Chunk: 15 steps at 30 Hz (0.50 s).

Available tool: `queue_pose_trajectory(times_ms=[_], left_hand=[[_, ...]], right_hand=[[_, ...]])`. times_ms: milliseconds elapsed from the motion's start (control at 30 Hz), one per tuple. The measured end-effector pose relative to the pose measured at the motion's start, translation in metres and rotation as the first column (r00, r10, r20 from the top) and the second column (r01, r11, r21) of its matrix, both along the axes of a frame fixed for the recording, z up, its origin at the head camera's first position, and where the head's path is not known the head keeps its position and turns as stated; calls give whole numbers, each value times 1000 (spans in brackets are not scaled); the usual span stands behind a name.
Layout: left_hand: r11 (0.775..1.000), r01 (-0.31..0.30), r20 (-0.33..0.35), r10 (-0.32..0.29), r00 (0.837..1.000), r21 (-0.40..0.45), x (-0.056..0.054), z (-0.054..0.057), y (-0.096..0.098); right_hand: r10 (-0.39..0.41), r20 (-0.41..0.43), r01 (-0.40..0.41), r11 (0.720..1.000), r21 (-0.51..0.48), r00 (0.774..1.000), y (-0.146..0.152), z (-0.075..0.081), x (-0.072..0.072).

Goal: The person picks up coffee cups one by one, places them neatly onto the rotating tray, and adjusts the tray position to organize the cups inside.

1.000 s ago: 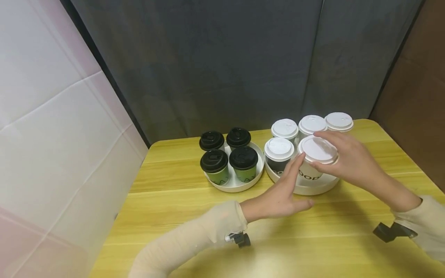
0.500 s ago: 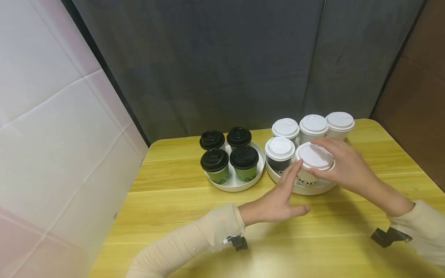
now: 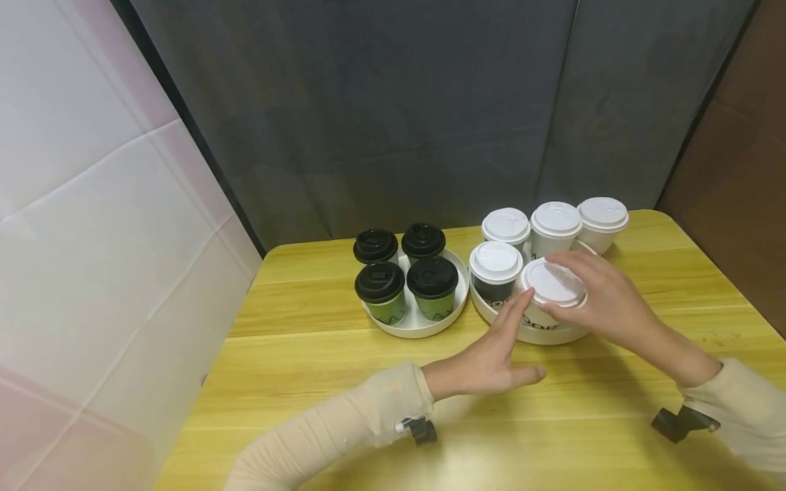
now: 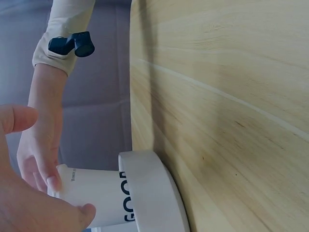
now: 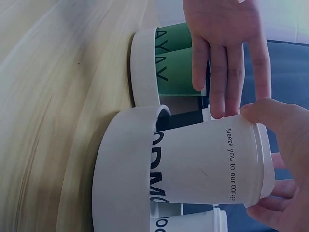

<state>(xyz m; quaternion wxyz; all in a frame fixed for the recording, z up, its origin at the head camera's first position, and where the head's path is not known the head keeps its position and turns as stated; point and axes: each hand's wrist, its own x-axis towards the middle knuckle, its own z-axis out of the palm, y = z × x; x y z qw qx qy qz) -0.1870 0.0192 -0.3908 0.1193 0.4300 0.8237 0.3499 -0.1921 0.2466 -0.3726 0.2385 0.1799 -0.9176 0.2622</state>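
My right hand [image 3: 614, 296] grips a white paper coffee cup [image 5: 203, 166] around its white lid [image 3: 554, 281], thumb on the near side and fingers on the far side. The cup stands upright at the front of a round white tray [image 3: 555, 336]; the tray's wall hides its base in both wrist views. Beside it, my left hand [image 3: 482, 363] is held with straight fingers, the fingertips right at the cup's left side and the thumb apart. A dark cup with a white lid [image 3: 496, 262] sits just left of the gripped cup on the same tray.
Behind stand several more white-lidded cups [image 3: 555, 219], the rightmost cup [image 3: 602, 221] past the tray's edge. A second round tray [image 3: 414, 333], touching or nearly touching the first, bears several green cups [image 3: 433, 308] with black lids. A grey curtain [image 3: 393, 123] closes off the table's back.
My right hand has brought the white cup down and slightly toward me and left, to the front of the tray. My left hand has shifted only a little.
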Motion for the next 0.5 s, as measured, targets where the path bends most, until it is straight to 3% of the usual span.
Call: queue_pose_trajectory(times_ms=[500], left_hand=[[1000, -10, 38, 11, 999, -17, -1, -8, 0]], right_hand=[[2, 19, -3, 1000, 8, 1000, -1, -8, -1]])
